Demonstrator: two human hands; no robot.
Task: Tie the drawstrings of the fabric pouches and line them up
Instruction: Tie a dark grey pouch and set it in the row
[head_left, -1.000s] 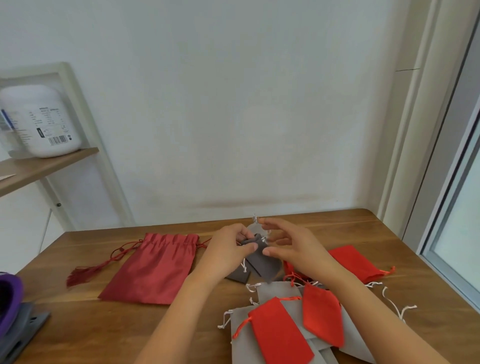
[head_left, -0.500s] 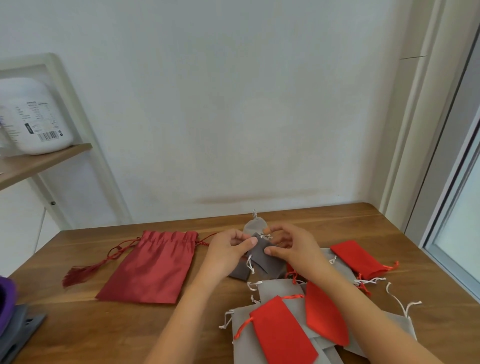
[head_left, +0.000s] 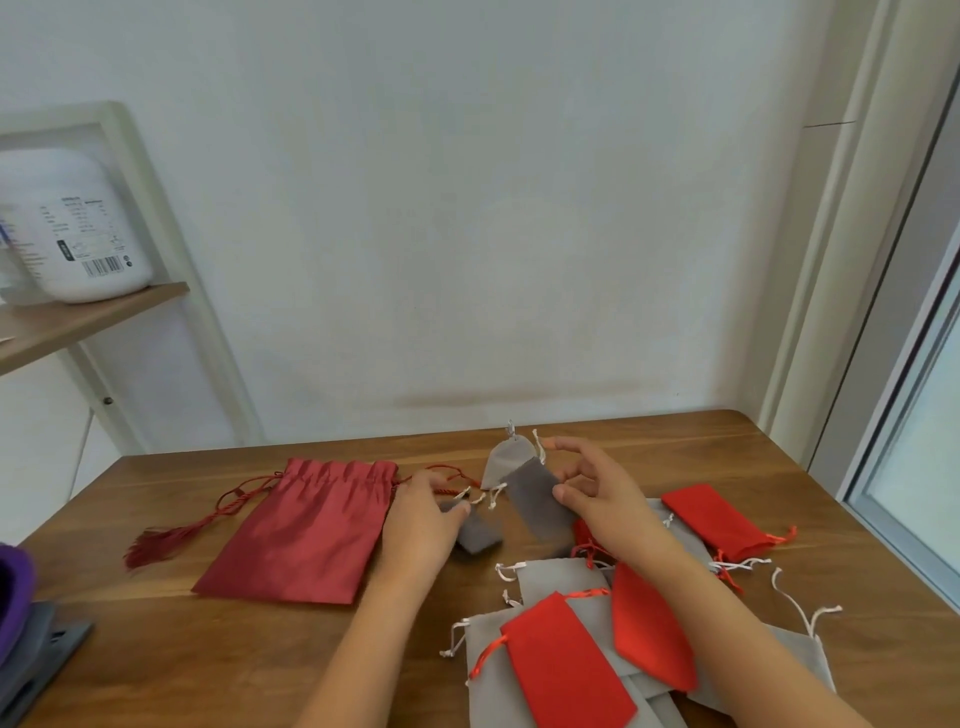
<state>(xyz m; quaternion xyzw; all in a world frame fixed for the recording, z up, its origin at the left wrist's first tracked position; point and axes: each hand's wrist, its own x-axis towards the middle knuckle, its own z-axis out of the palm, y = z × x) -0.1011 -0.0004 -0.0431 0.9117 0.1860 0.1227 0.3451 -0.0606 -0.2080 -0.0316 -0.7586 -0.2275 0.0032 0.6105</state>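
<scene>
The left hand (head_left: 421, 519) pinches a small grey pouch (head_left: 480, 538). The right hand (head_left: 597, 499) holds a bigger grey pouch (head_left: 535, 496). A big red pouch (head_left: 306, 530) lies on the table (head_left: 156, 649).

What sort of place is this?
Probably a home or small office room: brown wooden table against a plain white wall, wooden shelf holding a white plastic jar, grey-framed window on the right.
</scene>
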